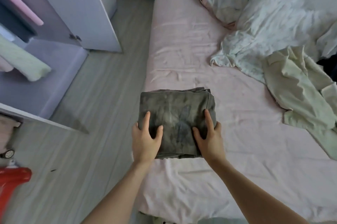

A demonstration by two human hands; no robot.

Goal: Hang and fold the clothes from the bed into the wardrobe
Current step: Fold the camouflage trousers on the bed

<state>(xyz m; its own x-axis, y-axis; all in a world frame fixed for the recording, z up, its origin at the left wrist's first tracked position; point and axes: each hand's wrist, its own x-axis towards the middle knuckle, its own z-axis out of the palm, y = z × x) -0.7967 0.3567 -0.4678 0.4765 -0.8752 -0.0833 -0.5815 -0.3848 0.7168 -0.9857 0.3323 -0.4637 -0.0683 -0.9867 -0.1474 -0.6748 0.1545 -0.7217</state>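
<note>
On our left the wardrobe (60, 63) stands open, its door (76, 5) swung out over the floor, and that is where the folded grey garment (176, 121) belongs next. To carry it well, we judge we should lift both sides together, keep it level and keep the layers pressed so the fold does not slump. Our left hand (145, 140) grips its near left corner, thumb on top and index finger laid along the cloth, the other fingers apparently tucked round the edge. The garment sits at the bed (182, 50) edge nearest the wardrobe, between our two hands. Our right hand (209, 138) clasps the near right corner the same way. Further right, a pale green garment (300, 96) lies unfolded beside the rumpled duvet (264, 14).
</note>
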